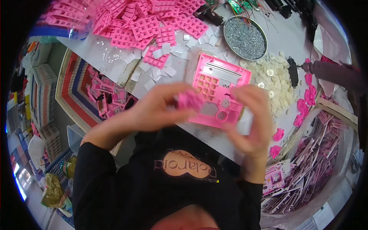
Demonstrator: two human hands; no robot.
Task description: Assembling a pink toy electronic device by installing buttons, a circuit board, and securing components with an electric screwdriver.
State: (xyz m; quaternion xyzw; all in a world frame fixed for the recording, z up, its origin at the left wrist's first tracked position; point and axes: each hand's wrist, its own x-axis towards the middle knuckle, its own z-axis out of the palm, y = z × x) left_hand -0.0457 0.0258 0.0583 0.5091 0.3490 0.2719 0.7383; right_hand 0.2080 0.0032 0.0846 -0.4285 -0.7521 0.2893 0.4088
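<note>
A pink plastic case (pixel 210 119) lies on the table in front of me, its inside facing up, with a grid of square holes, a clear strip and round fittings. My left hand (pixel 161 103) is closed around a small pink plastic piece (pixel 190 100) over the case's left side; motion blurs the piece, so its exact kind is unclear. At the case's right edge, my right hand (pixel 253 119) is open, thumb and fingers apart. Close to its fingertips a small dark bit shows on the case.
Pink button pads (pixel 145 27) pile up at the back, with white paper squares (pixel 168 71) around them. A round tin of screws (pixel 245 38), white plastic discs (pixel 270 73), pink rose-shaped parts (pixel 301 107) and an electric screwdriver (pixel 333 73) lie right. Bins of pink parts (pixel 109 96) flank the table.
</note>
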